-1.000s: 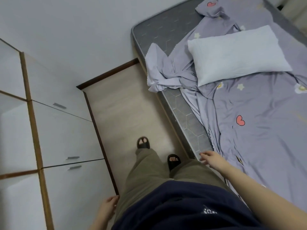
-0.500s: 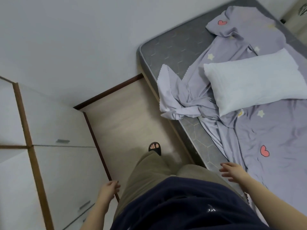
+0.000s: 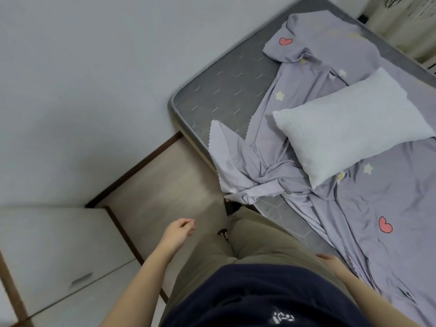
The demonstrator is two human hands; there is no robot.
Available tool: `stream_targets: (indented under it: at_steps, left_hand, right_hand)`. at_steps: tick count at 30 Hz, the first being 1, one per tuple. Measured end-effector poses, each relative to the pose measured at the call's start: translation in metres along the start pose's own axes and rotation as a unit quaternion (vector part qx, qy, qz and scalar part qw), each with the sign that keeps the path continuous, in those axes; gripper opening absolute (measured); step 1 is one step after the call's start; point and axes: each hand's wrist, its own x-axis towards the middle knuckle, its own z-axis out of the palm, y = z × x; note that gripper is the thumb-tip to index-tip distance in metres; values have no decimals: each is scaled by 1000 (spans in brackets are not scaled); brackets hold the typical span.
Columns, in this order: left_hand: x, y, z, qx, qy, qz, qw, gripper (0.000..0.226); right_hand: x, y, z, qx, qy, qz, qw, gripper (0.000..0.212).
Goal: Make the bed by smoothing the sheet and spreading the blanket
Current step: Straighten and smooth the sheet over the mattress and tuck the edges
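The left grip is held loosely curled and empty; the right grip's state, beside the rumpled sheet, cannot be told.

At right the sheet is showing as thin, smooth lilac cloth with a faint sheen. The pillow is looking like matt white cloth, finely pebbled. The mattress at upper centre is wearing grey quilted fabric. The floor is showing pale wood grain; the cupboard fronts at lower left are looking smooth, white.
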Motion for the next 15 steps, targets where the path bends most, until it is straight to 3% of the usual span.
stream_targets:
  at_steps: [7,15]
  left_hand:
    - [41,76,-24,97,-23,2,995,28]
    - [96,162,-14,190,-63,30,979,25]
  right_hand:
    - [45,-108,-5,40,-13,-8,999,32]
    - [108,-208,-3,-63,-16,-148,987,44]
